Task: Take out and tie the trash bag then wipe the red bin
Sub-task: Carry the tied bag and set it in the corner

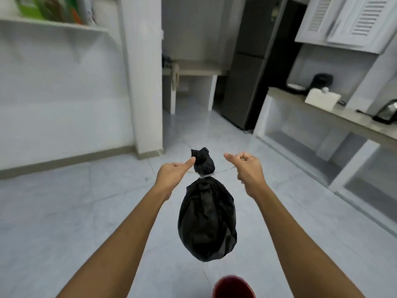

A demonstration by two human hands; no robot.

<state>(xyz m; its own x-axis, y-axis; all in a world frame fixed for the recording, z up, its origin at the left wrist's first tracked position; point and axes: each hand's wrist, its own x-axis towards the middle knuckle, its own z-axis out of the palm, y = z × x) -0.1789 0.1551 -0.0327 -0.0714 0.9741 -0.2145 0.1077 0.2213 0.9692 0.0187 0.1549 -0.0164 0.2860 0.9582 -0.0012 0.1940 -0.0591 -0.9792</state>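
A full black trash bag hangs in the air in front of me, its neck cinched by a thin pale string. The bunched top of the bag sticks up above the tie. My left hand is closed on one end of the string at the left of the neck, its thumb touching the bag's top. My right hand is closed on the other end, pulled taut to the right. The red bin shows only as a rim at the bottom edge, below the bag.
Pale tiled floor spreads around me. A white pillar stands ahead on the left, a dark fridge behind, and a counter with a kettle and a white box runs along the right.
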